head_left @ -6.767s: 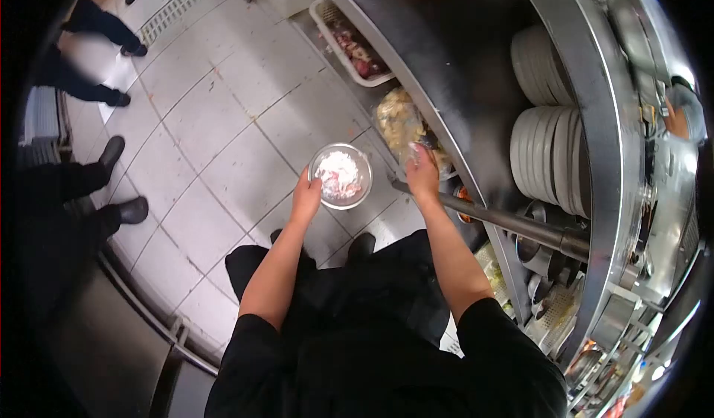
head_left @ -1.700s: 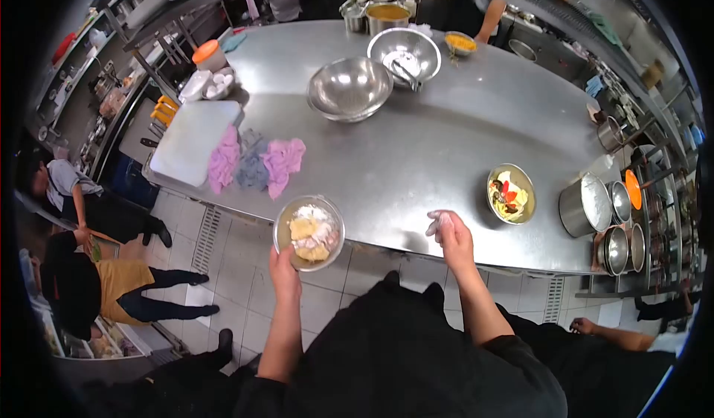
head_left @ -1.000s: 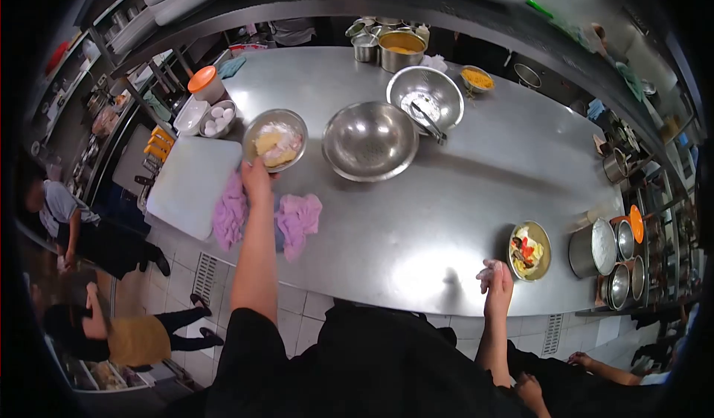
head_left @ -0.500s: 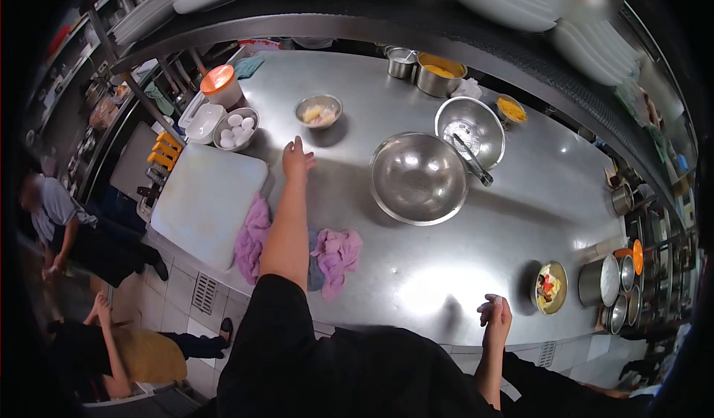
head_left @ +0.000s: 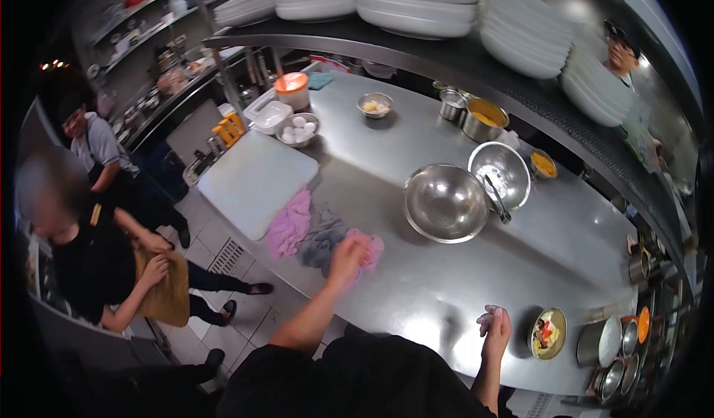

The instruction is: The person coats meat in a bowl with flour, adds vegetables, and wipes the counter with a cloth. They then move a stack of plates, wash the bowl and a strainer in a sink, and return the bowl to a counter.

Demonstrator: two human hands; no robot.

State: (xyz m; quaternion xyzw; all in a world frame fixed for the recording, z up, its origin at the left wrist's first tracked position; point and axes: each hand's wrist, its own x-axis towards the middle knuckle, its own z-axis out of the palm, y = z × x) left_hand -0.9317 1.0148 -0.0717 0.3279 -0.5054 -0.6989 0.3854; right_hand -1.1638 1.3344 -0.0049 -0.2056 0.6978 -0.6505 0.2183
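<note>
Desk [head_left: 446,299] fills mid-frame, with board [head_left: 256,180] centre left and bowl [head_left: 445,204] right of centre. Cloth [head_left: 374,243] lies bottom centre under left hand [head_left: 346,254], whose grip I cannot tell. Right hand [head_left: 495,330], lower right, is loosely curled and empty, its fingers [head_left: 487,316] white-coated.

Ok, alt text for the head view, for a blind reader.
A person's left hand lies on a pink cloth on a steel counter; the right hand, dusted white, hovers beside a small bowl of food. A large metal bowl stands beyond.
</note>
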